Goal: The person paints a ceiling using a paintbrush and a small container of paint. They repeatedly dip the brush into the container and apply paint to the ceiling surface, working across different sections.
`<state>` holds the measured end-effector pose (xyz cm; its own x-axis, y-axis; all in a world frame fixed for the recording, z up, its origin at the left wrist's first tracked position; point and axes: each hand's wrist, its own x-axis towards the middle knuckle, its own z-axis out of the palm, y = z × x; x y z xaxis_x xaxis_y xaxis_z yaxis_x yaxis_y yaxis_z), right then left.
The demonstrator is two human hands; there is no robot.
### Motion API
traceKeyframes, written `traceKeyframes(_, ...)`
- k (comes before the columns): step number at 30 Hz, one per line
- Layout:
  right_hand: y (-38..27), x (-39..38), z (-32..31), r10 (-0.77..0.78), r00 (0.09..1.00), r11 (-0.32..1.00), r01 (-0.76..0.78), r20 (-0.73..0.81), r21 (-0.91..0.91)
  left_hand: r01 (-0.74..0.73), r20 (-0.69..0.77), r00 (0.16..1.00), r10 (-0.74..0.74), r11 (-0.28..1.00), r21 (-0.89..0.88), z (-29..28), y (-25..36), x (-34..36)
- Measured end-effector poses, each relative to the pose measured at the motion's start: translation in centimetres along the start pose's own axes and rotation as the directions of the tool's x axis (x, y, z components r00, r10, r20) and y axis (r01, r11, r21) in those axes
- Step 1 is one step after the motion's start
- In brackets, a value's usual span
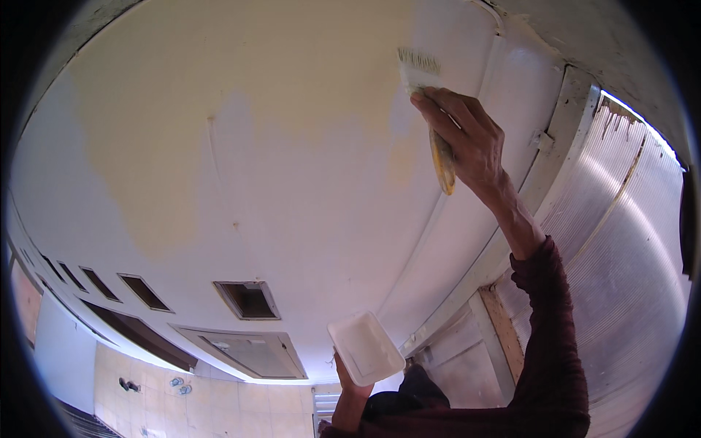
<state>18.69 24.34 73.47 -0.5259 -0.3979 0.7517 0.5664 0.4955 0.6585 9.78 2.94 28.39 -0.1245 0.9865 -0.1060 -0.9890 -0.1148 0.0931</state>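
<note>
Overhead, a paintbrush (pixel 442 164) was held up near the pale wall (pixel 307 219) by the right hand (pixel 471 135). It was gripped close to the base of its bristles (pixel 418 64), with the thumb and fingers closed around it, and the yellowish handle was left hanging below the palm. The bristles were pointed upward, tinged greenish at the tips; whether the wall was touched by them could not be told.

A white, shallow rectangular tray (pixel 365 343) was grasped low down by the left hand (pixel 353 378), well apart from the brush. It was tilted so that its inside was shown, and some of the fingers were hidden behind it.

The upper wall was covered by an uneven cream-coloured area (pixel 241 58), by which the paler surface was met in ragged edges. The right forearm was covered by a dark maroon sleeve (pixel 551 328), pushed back from the wrist. A small framed opening (pixel 248 300) was seen lower in the wall, above a framed panel (pixel 252 352). At the right, translucent ribbed sheeting (pixel 628 212) was seen, and at the lower left, footwear (pixel 180 387) was seen on a tiled floor (pixel 219 409).
</note>
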Motion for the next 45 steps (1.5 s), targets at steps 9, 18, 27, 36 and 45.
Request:
traceKeyframes(9, -6.2, -7.0, -1.4, -0.012, 0.98, 0.994, -0.01, 0.197, 0.109, 0.01, -0.018, 1.0, -0.011, 0.999, -0.034, 0.0, 0.4, -0.2)
traceKeyframes(18, -10.1, -10.5, -4.3, -0.065, 0.926, 0.91, -0.098, 0.372, 0.402, 0.015, -0.046, 0.999, -0.015, 1.0, -0.009, 0.8, 0.4, -0.7)
traceKeyframes(27, 1.6, -1.2, -3.1, 0.216, 0.937, 0.835, -0.323, 0.275, 0.445, -0.013, -0.016, 1.0, 0.013, 1.0, 0.008, 0.5, 0.5, -0.9)
traceKeyframes(36, 2.6, 0.4, -3.0, -0.02, 0.998, 0.986, 0.008, 0.064, 0.169, -0.012, -0.006, 1.0, 0.012, 0.999, 0.034, 1.4, 0.2, -1.2)
traceKeyframes(45, -7.0, -12.4, -5.2, -0.122, 0.89, 0.962, -0.003, 0.439, 0.274, -0.008, -0.047, 0.999, 0.008, 1.0, 0.006, 1.0, 0.5, -1.7)
